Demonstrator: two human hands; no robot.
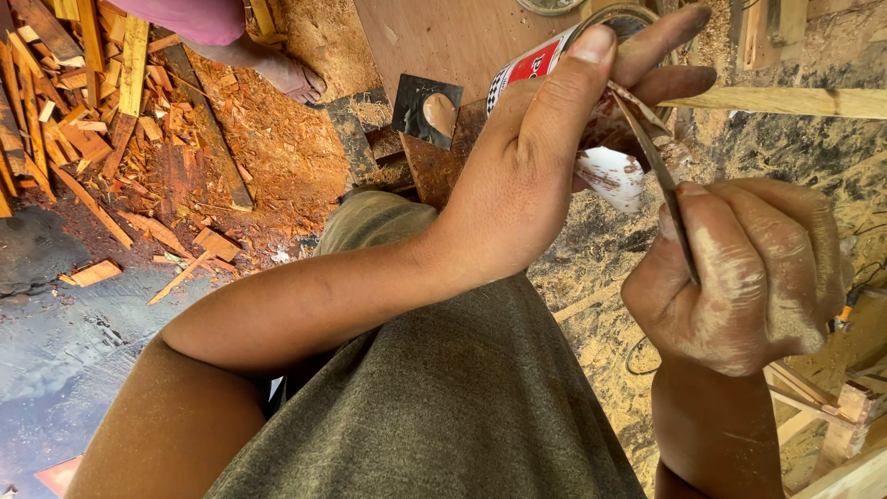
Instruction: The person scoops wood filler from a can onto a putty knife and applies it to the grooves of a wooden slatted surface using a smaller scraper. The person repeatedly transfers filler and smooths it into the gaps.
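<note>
the small red and white can [540,65] sits up in the air above the lap, tipped, its open mouth pointing up and away. it looks light, rigid and slick, best held round the body. the left hand [545,157] wraps it; the right hand [748,277] pinches a thin blade [661,176] slanting into it, over a sawdust-covered floor [601,268].

Above the can [545,65]: you have bare brown board [434,42].
Left of the can: a dark square plate [426,110] blocks you.
Right of the can: a wooden strip [785,102] crosses your way.
</note>
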